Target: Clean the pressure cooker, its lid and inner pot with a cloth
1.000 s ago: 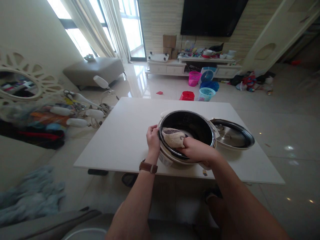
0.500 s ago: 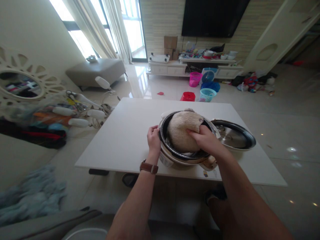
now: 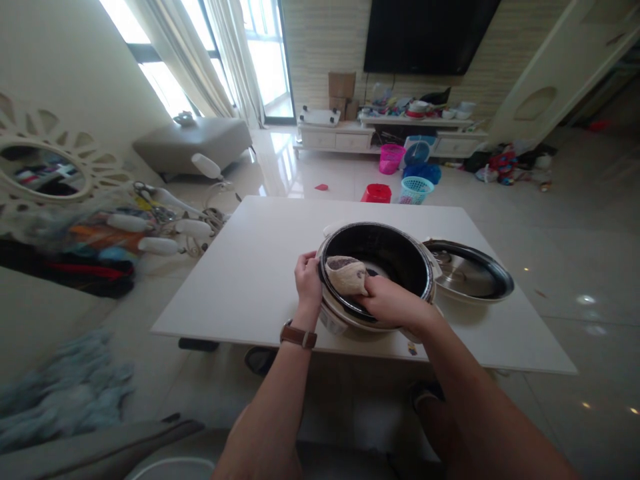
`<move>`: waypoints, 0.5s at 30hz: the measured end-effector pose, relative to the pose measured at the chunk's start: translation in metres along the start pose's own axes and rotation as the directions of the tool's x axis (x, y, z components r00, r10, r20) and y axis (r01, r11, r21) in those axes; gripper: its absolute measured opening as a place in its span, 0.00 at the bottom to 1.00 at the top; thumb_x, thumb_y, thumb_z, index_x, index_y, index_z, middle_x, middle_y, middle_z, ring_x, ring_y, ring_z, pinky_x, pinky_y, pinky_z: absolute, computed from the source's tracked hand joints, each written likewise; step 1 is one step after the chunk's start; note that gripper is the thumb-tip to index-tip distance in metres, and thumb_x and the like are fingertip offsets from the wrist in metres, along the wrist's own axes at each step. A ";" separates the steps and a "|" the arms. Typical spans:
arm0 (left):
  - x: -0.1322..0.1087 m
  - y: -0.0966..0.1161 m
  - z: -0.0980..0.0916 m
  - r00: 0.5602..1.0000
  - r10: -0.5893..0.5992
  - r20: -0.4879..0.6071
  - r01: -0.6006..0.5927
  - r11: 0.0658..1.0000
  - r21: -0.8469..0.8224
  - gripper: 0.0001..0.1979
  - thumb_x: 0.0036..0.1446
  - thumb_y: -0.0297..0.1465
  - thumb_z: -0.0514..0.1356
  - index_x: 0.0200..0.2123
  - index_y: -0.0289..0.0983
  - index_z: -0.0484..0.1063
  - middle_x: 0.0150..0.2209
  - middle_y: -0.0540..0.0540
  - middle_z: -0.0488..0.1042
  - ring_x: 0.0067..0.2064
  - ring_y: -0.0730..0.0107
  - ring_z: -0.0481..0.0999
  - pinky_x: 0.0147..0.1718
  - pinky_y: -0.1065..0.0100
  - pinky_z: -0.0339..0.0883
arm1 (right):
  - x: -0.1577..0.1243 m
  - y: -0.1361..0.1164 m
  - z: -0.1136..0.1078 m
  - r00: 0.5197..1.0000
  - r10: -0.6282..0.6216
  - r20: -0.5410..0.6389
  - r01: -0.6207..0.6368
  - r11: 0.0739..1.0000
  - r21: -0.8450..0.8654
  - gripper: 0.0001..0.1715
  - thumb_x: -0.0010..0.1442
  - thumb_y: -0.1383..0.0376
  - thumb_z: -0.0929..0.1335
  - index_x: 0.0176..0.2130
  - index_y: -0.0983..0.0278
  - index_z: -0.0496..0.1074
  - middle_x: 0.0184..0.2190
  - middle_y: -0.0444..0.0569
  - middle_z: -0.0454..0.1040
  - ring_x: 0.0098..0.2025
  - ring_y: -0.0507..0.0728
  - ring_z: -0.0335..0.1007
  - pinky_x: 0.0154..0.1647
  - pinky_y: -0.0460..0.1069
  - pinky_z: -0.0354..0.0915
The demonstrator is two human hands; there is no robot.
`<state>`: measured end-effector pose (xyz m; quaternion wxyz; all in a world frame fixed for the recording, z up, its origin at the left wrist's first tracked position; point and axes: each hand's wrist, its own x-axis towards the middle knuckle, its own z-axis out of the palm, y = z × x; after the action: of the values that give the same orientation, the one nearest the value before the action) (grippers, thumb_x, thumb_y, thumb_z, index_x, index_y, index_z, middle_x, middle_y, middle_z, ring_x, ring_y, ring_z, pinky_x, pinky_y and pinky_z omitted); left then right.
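Observation:
A round electric cooker (image 3: 334,313) with a dark inner pot (image 3: 395,247) stands uncovered near the front edge of the white table (image 3: 240,267). My left hand (image 3: 308,281) is closed on its left rim, a brown-strapped watch at the wrist. Inside the pot's near left part, my right hand (image 3: 387,300) grips a bunched beige cloth (image 3: 346,275) with a darker grey patch. The cloth lies against the left inner wall; some fingers are hidden under the hand. Right of the cooker, the detached lid (image 3: 470,273) rests with its metal inner side up.
Beyond the table are a red stool-like item (image 3: 377,193), a light-blue basket (image 3: 416,189) and a pink basket (image 3: 391,159). A lamp with several white shades (image 3: 193,229) is off the table's left side. A small sticker-like piece (image 3: 412,348) lies at the front edge.
My right hand has moved left and lower into the pot. The cloth, spread over the opening before, is now bunched at the left wall, exposing the pot's inside. My left hand stays put.

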<state>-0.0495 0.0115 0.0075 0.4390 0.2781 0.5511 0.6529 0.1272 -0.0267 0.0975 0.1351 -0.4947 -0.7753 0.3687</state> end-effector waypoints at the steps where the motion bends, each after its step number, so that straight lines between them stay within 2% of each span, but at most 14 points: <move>1: 0.000 0.001 0.000 1.000 -0.003 0.001 0.003 1.000 0.001 0.14 0.52 0.36 0.62 0.40 0.36 0.76 0.33 0.49 0.76 0.35 0.67 0.73 0.37 0.65 0.66 | -0.002 0.001 -0.004 0.999 0.017 0.043 -0.015 0.999 -0.035 0.12 0.61 0.63 0.72 0.44 0.60 0.84 0.48 0.55 0.86 0.54 0.66 0.80 0.60 0.52 0.71; 5: -0.002 0.003 -0.001 1.000 0.000 -0.003 0.000 1.000 0.016 0.13 0.53 0.36 0.61 0.40 0.36 0.77 0.33 0.48 0.76 0.36 0.66 0.73 0.39 0.65 0.67 | -0.013 0.008 -0.032 0.975 0.119 0.185 -0.093 0.985 -0.146 0.09 0.59 0.64 0.71 0.36 0.62 0.84 0.40 0.53 0.87 0.44 0.65 0.82 0.49 0.50 0.73; 7: -0.003 0.004 -0.001 1.000 0.014 -0.001 -0.014 1.000 0.028 0.12 0.54 0.36 0.61 0.39 0.36 0.77 0.34 0.48 0.76 0.37 0.66 0.74 0.40 0.64 0.67 | -0.017 0.016 -0.047 0.979 0.141 0.149 -0.120 0.983 -0.138 0.10 0.58 0.64 0.71 0.37 0.63 0.84 0.39 0.52 0.87 0.42 0.64 0.82 0.47 0.51 0.74; 8: -0.003 0.004 -0.001 1.000 0.017 0.000 -0.017 0.999 0.031 0.12 0.54 0.36 0.61 0.39 0.36 0.77 0.35 0.48 0.77 0.38 0.66 0.74 0.40 0.64 0.67 | -0.018 0.021 -0.053 0.988 0.133 0.080 -0.124 0.986 -0.108 0.12 0.58 0.63 0.70 0.39 0.63 0.84 0.40 0.52 0.87 0.43 0.65 0.82 0.49 0.52 0.74; 10: -0.004 0.004 -0.001 1.000 0.012 -0.001 -0.012 0.999 0.032 0.12 0.55 0.36 0.61 0.40 0.37 0.77 0.34 0.48 0.77 0.37 0.66 0.74 0.40 0.65 0.67 | -0.017 0.029 -0.059 0.986 0.101 -0.131 -0.102 0.995 -0.006 0.18 0.60 0.61 0.70 0.46 0.64 0.84 0.46 0.53 0.86 0.50 0.67 0.81 0.56 0.55 0.73; 13: -0.004 0.004 -0.001 1.000 -0.002 -0.007 0.002 1.000 0.025 0.12 0.54 0.35 0.62 0.40 0.37 0.77 0.34 0.49 0.77 0.36 0.67 0.73 0.38 0.65 0.66 | -0.010 0.031 -0.052 0.909 0.099 -0.405 -0.039 0.987 0.153 0.25 0.63 0.58 0.68 0.55 0.65 0.81 0.54 0.55 0.84 0.58 0.69 0.78 0.65 0.60 0.68; 15: -0.003 0.003 -0.001 1.000 -0.005 -0.004 0.005 1.000 0.011 0.12 0.53 0.35 0.62 0.40 0.36 0.77 0.33 0.49 0.76 0.36 0.67 0.73 0.38 0.65 0.66 | -0.004 0.025 -0.038 0.882 0.097 -0.461 0.003 0.977 0.212 0.26 0.65 0.57 0.67 0.57 0.66 0.80 0.56 0.56 0.82 0.60 0.69 0.77 0.67 0.61 0.66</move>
<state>-0.0495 0.0080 0.0111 0.4378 0.2781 0.5563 0.6492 0.1672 -0.0075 0.1067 0.3598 -0.5710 -0.6650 0.3199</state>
